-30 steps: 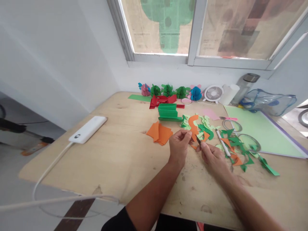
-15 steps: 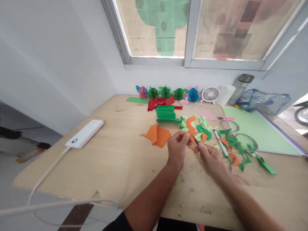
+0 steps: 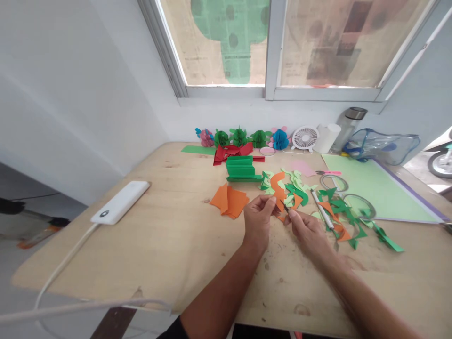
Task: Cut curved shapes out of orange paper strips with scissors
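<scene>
My left hand (image 3: 260, 216) pinches the lower end of a curved orange paper cutout (image 3: 277, 185) just above the table. In my right hand (image 3: 306, 230) is a slim dark tool (image 3: 285, 206); its tip is close to the orange paper, and its kind cannot be made out. Light green paper cutouts (image 3: 298, 180) and a dark green curved piece (image 3: 297, 193) lie just beyond my fingers. To the left of my left hand rests a small pile of orange paper squares (image 3: 233, 202). Folded green paper (image 3: 240, 168) stands behind that pile.
Paper scraps (image 3: 342, 207), a white pen (image 3: 322, 209) and tape rings (image 3: 359, 207) lie right. Red paper (image 3: 233, 151), honeycomb paper figures (image 3: 239, 136), a fan (image 3: 305, 138) and a bottle (image 3: 349, 127) line the back. A white power bank (image 3: 122, 202) with a cable lies left.
The view has shifted slightly. Both hands hold almost the same pose, with the orange cutout and the dark tool still in them.
</scene>
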### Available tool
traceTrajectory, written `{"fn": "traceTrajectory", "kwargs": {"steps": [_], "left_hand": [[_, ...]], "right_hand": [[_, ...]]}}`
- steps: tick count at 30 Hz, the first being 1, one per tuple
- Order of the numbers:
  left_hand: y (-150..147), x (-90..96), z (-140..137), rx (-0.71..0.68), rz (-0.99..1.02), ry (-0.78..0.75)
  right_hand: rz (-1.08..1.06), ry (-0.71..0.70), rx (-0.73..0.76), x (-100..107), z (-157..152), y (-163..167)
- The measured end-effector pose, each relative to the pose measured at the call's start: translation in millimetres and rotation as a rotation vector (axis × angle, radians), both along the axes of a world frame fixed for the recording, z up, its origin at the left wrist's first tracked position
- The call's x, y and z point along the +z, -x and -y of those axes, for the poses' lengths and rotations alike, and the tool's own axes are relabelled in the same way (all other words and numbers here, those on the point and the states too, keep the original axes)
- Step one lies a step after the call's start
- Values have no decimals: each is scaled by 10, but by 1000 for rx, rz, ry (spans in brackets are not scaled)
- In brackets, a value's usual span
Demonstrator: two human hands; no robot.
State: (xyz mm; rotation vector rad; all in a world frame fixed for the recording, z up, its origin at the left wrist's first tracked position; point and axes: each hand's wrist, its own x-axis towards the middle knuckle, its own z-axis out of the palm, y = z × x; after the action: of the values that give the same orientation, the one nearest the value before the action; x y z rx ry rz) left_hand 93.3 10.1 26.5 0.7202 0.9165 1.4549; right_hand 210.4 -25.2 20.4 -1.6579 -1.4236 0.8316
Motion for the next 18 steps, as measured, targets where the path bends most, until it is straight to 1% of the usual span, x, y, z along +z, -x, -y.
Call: {"fn": "traceTrajectory", "kwargs": {"steps": [11, 18], "left_hand": [[1, -25, -2, -39, 55, 25], [13, -6, 4, -48, 63, 31]], "right_hand": [[32, -49, -7, 31, 5, 3], [-15, -20, 15, 18, 13, -1]]}}
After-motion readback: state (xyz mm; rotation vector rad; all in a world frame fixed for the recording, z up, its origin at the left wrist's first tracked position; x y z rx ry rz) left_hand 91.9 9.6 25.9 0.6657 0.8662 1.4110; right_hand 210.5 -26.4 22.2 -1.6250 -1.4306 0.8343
